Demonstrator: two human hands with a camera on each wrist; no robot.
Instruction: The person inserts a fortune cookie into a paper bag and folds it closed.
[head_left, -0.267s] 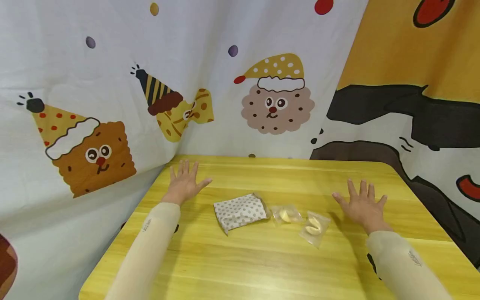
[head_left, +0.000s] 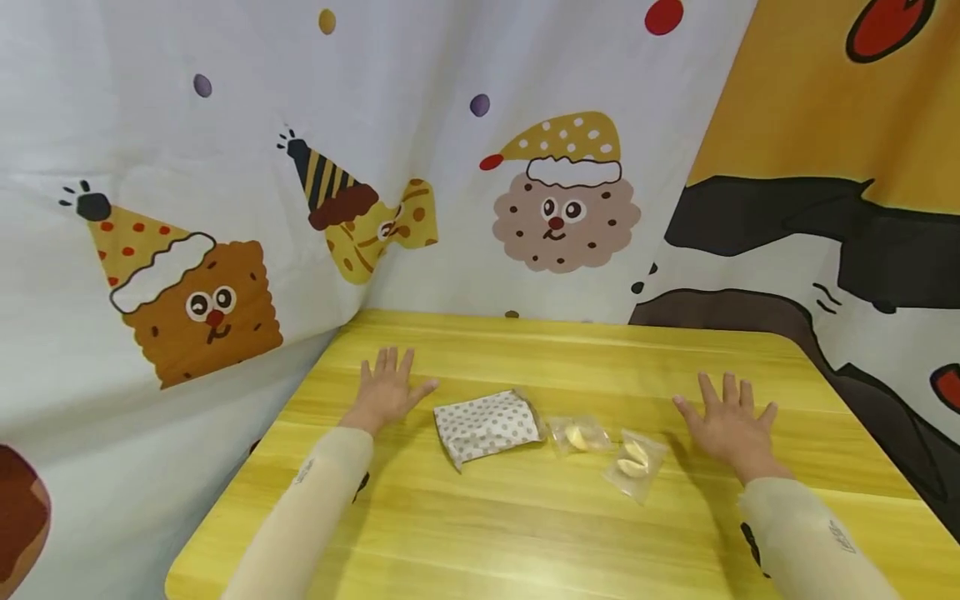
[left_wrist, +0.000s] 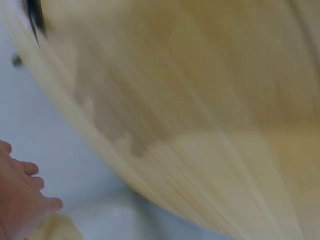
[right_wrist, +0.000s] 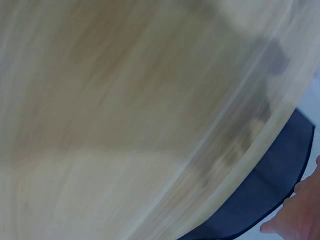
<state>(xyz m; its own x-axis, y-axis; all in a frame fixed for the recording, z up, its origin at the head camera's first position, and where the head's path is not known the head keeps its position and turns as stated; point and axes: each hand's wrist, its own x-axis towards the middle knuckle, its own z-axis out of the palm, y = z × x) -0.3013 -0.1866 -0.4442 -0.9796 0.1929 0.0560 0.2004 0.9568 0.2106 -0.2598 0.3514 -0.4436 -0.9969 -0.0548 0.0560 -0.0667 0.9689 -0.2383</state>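
My left hand (head_left: 386, 393), fingers spread and straight, is held over the left part of the table, holding nothing. Nearest to it lies a flat white packet with grey-brown dots (head_left: 489, 427), its right end brownish. Over the right part of the table my right hand (head_left: 729, 427) is spread wide too, with nothing in it. Between the packet and that hand are two small clear wrappers, one (head_left: 579, 435) beside the packet and another (head_left: 636, 467) closer to the right hand. Pale yellow curved pieces show inside both. In the wrist views the left hand (left_wrist: 22, 195) and right hand (right_wrist: 300, 210) appear at the frame edges.
The yellow wood-grain table (head_left: 525, 542) has rounded far corners. Behind it and along the left side hangs a white cloth (head_left: 420, 67) printed with cartoon biscuits in party hats. Hand shadows fall on the tabletop in both wrist views.
The head view has shifted slightly, so the scene sits a little further right. Both hands have moved slightly nearer, with fingers still spread. The packet and wrappers lie as before.
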